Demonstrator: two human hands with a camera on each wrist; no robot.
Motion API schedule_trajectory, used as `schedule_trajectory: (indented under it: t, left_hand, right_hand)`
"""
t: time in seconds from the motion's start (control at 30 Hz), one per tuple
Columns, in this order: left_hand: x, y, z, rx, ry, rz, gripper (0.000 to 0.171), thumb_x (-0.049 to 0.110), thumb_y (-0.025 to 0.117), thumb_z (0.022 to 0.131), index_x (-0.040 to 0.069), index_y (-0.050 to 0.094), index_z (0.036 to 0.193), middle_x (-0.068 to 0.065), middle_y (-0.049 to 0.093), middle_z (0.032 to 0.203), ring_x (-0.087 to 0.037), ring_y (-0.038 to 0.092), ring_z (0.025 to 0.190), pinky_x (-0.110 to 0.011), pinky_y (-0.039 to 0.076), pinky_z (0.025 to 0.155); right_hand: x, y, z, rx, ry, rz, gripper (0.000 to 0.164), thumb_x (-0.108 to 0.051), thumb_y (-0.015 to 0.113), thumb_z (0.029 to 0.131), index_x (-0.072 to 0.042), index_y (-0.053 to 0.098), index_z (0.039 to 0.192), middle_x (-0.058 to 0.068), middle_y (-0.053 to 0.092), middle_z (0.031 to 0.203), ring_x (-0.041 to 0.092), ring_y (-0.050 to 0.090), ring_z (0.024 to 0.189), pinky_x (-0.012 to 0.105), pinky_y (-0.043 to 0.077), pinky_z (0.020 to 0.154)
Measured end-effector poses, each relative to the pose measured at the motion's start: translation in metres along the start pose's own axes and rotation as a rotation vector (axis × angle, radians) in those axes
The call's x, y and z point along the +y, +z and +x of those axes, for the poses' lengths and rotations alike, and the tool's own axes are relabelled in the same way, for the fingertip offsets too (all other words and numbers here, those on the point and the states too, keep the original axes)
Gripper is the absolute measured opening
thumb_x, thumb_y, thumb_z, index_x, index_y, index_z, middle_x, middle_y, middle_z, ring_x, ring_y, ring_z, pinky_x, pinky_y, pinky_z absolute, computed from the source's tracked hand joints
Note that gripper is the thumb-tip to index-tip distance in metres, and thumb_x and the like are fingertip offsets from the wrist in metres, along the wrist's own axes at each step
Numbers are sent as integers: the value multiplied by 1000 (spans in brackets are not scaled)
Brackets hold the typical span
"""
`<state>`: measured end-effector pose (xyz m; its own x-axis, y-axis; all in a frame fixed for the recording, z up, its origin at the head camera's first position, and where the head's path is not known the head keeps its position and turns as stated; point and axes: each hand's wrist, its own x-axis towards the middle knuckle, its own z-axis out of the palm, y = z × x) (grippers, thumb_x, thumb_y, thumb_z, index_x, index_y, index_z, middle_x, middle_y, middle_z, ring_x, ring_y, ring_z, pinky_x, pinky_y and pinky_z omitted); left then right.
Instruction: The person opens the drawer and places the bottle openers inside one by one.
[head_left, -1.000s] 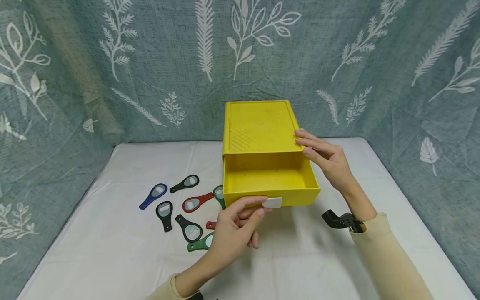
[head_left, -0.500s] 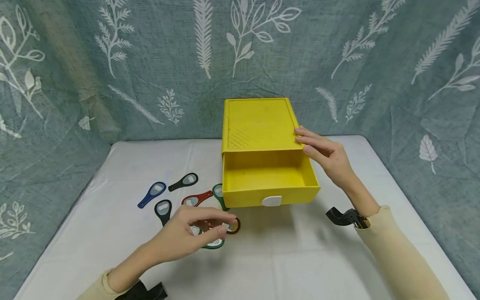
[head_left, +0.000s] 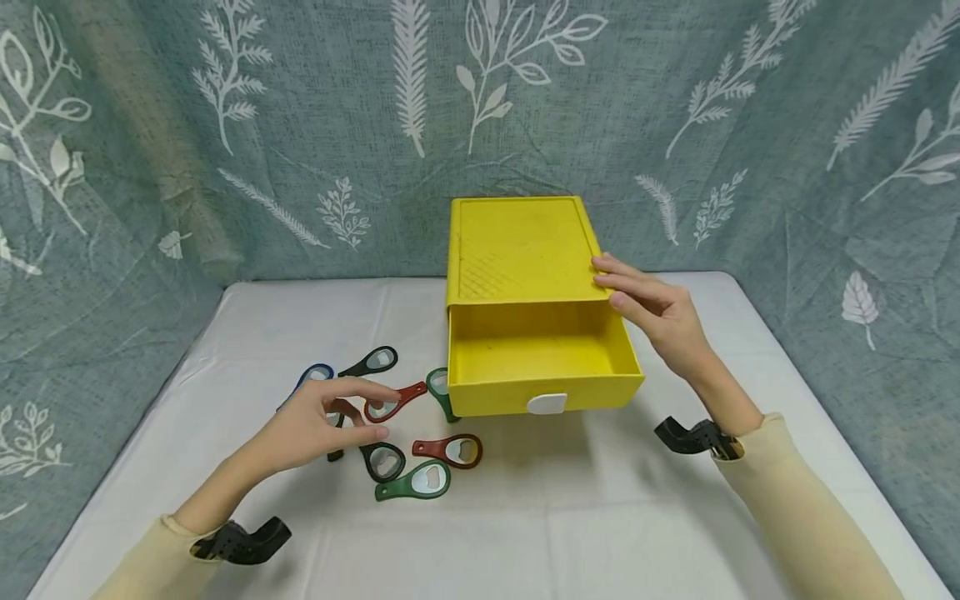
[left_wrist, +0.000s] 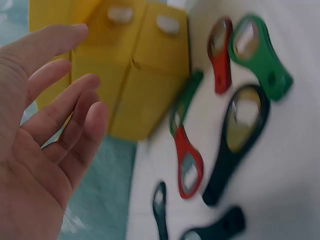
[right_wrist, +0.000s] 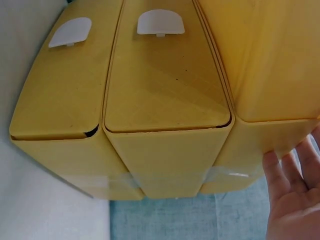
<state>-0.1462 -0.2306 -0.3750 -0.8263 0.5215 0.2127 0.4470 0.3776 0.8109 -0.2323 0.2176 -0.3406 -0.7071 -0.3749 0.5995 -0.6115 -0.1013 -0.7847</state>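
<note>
A yellow drawer unit [head_left: 521, 250] stands at the back of the table, its top drawer [head_left: 487, 398] pulled out and bare inside. My right hand [head_left: 660, 321] rests its extended fingers on the unit's right side. Over the scattered bottle openers hovers my left hand [head_left: 303, 425], thumb and forefinger spread apart with nothing between them. Its fingertips overlap a red bottle opener [head_left: 411, 395] and a black bottle opener [head_left: 384, 477] in the head view. A blue bottle opener [head_left: 306, 376] and another black one are partly hidden behind this hand.
Nearer the front lie a second red bottle opener [head_left: 429, 448] and a green bottle opener [head_left: 393, 489]. Another green bottle opener [head_left: 444, 407] lies against the unit's left side. Two closed drawers with white handles [right_wrist: 161, 22] show in the right wrist view. A patterned curtain [head_left: 337, 108] hangs behind.
My left hand has left the drawer's white handle and moved left and down, then further left over the bottle openers. The right hand stays on the unit; the drawer remains pulled out.
</note>
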Motion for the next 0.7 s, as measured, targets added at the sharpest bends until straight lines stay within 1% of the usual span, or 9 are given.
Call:
schedule_trajectory:
  t: [0.1, 0.17, 0.2, 0.33, 0.4, 0.53, 0.7]
  left_hand:
    - [-16, -4, -2, 19, -31, -7, 38, 12, 81, 84, 15, 70, 120, 0, 69, 114, -19, 62, 93, -31, 54, 74]
    - [-25, -3, -3, 23, -51, -13, 38, 11, 80, 84, 13, 70, 120, -4, 69, 114, -23, 62, 94, -31, 54, 73]
    - [-28, -1, -3, 23, -68, -15, 37, 13, 81, 84, 13, 70, 119, -5, 69, 113, -24, 63, 92, -31, 54, 71]
    - [-41, 11, -2, -9, -118, -21, 41, 18, 83, 82, 9, 69, 120, -4, 70, 110, -28, 62, 91, -30, 54, 66]
    - [-46, 19, -2, -27, -134, -17, 45, 21, 83, 82, 8, 68, 122, -2, 71, 109, -27, 62, 91, -29, 54, 65]
    - [-53, 31, -1, -46, -152, -24, 47, 24, 83, 82, 7, 66, 123, 1, 71, 111, -24, 64, 96, -28, 53, 67]
    - [-52, 40, 2, -46, -156, -15, 42, 26, 84, 81, 12, 69, 117, 2, 71, 107, -20, 65, 94, -28, 53, 66]
  right_hand:
    - [0, 1, 0, -2, 4, -5, 29, 10, 52, 97, 12, 61, 125, 23, 47, 143, 34, 29, 141, 40, 33, 109]
    - [0, 1, 0, -1, 7, -11, 29, 10, 52, 98, 11, 61, 126, 23, 47, 143, 34, 29, 141, 40, 33, 109]
    - [0, 1, 0, 1, 8, -13, 30, 11, 52, 97, 11, 61, 126, 23, 47, 143, 33, 29, 141, 39, 33, 109]
    - [-3, 2, 0, 7, 10, -16, 30, 13, 50, 97, 12, 60, 125, 23, 47, 143, 34, 29, 141, 39, 34, 109]
    - [-6, 4, 0, 10, 11, -15, 31, 15, 49, 97, 13, 60, 125, 23, 47, 143, 34, 29, 142, 39, 34, 109]
    - [-13, 8, 1, 15, 13, -16, 30, 15, 48, 97, 16, 58, 124, 25, 46, 142, 35, 29, 141, 39, 34, 109]
    - [-12, 8, 1, 22, 12, -17, 30, 14, 49, 97, 15, 59, 125, 25, 46, 143, 35, 29, 141, 38, 34, 109]
